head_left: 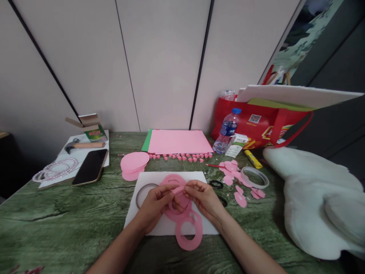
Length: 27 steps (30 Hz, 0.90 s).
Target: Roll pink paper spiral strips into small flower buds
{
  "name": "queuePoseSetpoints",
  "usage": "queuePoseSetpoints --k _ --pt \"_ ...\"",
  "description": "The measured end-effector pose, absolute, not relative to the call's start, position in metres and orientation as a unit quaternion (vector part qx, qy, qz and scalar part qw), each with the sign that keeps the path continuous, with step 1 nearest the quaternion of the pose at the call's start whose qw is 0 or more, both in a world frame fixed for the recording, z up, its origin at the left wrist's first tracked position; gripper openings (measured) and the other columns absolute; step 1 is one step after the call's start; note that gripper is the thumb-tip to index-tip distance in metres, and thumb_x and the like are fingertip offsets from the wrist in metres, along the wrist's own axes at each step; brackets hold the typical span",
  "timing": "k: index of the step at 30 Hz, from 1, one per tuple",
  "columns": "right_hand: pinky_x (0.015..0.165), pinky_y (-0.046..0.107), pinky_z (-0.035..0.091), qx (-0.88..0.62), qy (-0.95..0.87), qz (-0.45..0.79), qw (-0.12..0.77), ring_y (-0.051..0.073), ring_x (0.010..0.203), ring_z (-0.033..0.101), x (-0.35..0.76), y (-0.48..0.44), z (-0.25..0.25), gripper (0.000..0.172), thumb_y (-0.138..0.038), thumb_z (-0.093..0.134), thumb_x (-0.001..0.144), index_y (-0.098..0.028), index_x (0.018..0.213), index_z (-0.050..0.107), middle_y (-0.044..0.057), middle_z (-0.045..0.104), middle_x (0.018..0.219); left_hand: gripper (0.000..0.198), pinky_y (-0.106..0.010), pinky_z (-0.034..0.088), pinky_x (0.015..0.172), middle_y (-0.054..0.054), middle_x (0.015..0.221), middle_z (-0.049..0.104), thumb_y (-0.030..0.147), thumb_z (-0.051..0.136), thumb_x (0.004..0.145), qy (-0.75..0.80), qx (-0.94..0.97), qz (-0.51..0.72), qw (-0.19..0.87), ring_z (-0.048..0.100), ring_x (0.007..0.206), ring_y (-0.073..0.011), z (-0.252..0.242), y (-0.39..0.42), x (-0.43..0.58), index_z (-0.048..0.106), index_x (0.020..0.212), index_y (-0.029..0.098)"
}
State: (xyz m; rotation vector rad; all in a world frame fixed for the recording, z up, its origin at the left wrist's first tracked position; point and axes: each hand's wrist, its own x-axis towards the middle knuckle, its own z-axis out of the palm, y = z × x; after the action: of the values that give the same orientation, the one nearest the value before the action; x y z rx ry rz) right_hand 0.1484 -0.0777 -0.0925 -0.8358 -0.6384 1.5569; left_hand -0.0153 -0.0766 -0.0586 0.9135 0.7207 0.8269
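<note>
Over the middle of a white board (135, 213), my left hand (155, 203) is closed on the left part of a pink paper strip (179, 189). My right hand (203, 198) pinches the strip's right end with thumb and forefinger. Several pink paper rings (173, 179) lie overlapping beneath the hands and are partly hidden by them. One pink ring (188, 243) reaches past the board's front edge. A thin round hoop (139, 196) lies on the board, left of my left hand.
Pink ovals (134, 161) lie left of pink sheets (179, 140) and a row of small pink rolls. On the right are black rings (216, 184), paper scraps (240, 199), a tape roll (266, 179), a glue stick (253, 159), a bottle (228, 131) and a red bag (253, 129). A phone (90, 167) lies left.
</note>
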Motion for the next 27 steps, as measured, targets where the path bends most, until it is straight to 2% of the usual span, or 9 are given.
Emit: queuePoseSetpoints --k 6,18,27 --pt "0.053 0.017 0.048 -0.368 -0.275 0.657 0.598 0.008 0.051 0.058 0.148 -0.0786 -0.0926 0.017 -0.018 0.079 0.051 -0.015 0.063 0.067 -0.001 0.066 0.058 0.034 -0.027 0.045 0.061 -0.001 0.06 0.065 0.024 0.063 0.07 0.334 0.424 0.37 0.756 0.061 0.055 -0.015 -0.0585 -0.077 -0.0151 0.061 0.102 0.014" --pt "0.062 0.02 0.049 -0.369 -0.28 0.67 0.58 0.01 0.059 0.061 0.1471 -0.0788 -0.0884 0.02 -0.019 0.078 0.051 -0.013 0.068 0.071 0.004 0.069 0.065 0.026 -0.026 0.045 0.06 0.0 0.06 0.065 0.02 0.06 0.072 0.321 0.42 0.379 0.759 0.061 0.054 -0.0132 -0.0579 -0.0766 -0.0152 0.062 0.098 0.014" --pt "0.06 0.016 0.048 -0.37 -0.278 0.672 0.578 0.008 0.055 0.061 0.1478 -0.0788 -0.0879 0.02 -0.017 0.078 0.052 -0.013 0.07 0.071 0.003 0.069 0.062 0.026 -0.026 0.045 0.06 -0.001 0.06 0.065 0.019 0.06 0.072 0.32 0.42 0.38 0.759 0.061 0.054 -0.0135 -0.0596 -0.0762 -0.0156 0.062 0.098 0.013"
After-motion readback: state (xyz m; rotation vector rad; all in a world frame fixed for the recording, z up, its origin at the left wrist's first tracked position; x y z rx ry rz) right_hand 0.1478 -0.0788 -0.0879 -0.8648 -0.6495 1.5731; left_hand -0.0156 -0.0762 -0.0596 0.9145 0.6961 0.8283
